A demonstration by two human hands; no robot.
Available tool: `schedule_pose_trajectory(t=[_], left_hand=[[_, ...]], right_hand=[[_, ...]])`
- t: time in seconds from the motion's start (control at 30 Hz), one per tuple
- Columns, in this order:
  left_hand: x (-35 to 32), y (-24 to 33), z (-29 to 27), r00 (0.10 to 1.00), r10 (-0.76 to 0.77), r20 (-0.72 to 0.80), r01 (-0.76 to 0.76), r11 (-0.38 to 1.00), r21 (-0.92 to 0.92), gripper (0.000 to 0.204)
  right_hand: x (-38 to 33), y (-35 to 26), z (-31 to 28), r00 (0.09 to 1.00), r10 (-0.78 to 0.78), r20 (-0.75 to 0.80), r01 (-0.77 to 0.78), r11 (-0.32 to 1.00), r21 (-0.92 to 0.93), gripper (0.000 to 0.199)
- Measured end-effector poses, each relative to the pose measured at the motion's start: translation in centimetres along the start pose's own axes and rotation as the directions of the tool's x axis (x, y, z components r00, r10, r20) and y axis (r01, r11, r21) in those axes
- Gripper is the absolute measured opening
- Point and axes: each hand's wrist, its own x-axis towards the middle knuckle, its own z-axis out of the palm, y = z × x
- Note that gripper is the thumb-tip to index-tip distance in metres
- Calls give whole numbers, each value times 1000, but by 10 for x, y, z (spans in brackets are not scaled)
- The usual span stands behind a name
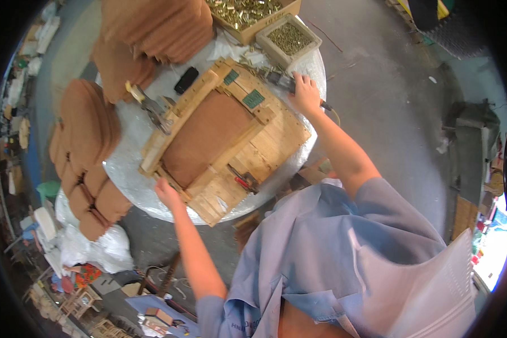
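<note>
A wooden seat frame (265,141) with brown fabric (205,138) stretched inside it lies tilted on a round white table (129,174). My left hand (167,192) rests on the frame's near left edge, fingers pressed against the wood. My right hand (305,93) grips a dark power tool (281,81) with a hose at the frame's far right corner. Red-handled pliers (243,181) lie on the frame near my side.
Stacks of brown fabric pieces (87,127) crowd the table's left and far side. Two boxes of brass fasteners (290,36) stand at the far edge. Another tool (149,107) and a black object (186,80) lie left of the frame. Grey concrete floor (388,101) stretches right.
</note>
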Motion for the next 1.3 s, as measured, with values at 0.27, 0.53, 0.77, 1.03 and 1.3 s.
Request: schedule_pose_trajectory(t=[0.27,0.53,0.77,1.03,1.3], left_hand=[[-254,30,31,901,-215,376,284,949,-139,31],[-267,84,110,732,-135,668,193,981,-12,41],[-294,151,214,456,-166,875,386,922,-26,34],[-306,137,266,287,-402,869,755,653,52,27],[-347,239,262,238,-161,958,801,591,-100,29]], right_hand=[[6,18,-33,982,12,186,-51,978,204,66],[-77,18,-113,1000,-6,22,-7,846,534,60],[-178,21,-189,969,-221,110,135,846,516,66],[-201,40,-220,936,-123,-330,265,864,429,52],[-180,19,-195,988,105,114,-103,-104,989,75]])
